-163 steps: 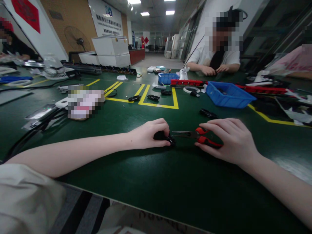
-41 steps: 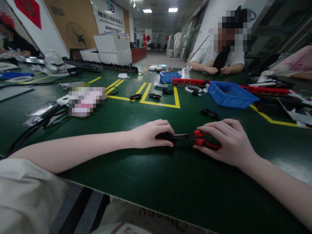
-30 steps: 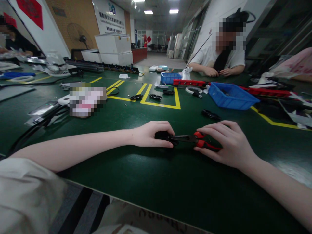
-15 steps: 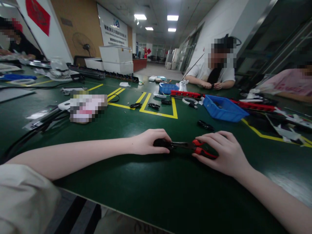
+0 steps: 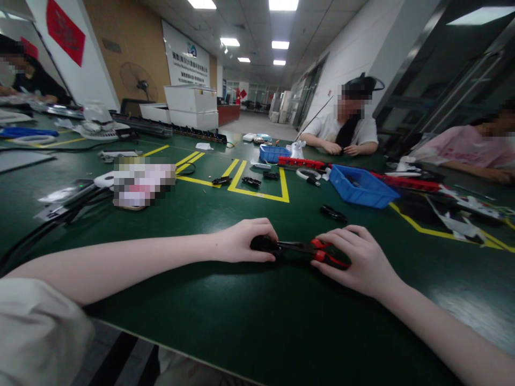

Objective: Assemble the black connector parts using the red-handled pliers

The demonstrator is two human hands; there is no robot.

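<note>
Pliers [image 5: 309,248] have lowered against the black part [image 5: 261,244]; left grip [image 5: 242,242] clasps that part; right grip [image 5: 358,258] holds the pliers.

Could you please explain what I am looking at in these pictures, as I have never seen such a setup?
There is no machine here: a person works with two bare hands, and every view comes from a camera worn on the head, looking forward and down. The left hand holds a small black part; the right hand holds red-handled pliers, their tips at that part; whether they grip it is too small to tell. On the green table, another black piece lies beyond the right hand, more pieces lie by yellow tape, and a blue bin stands farther back.
</note>
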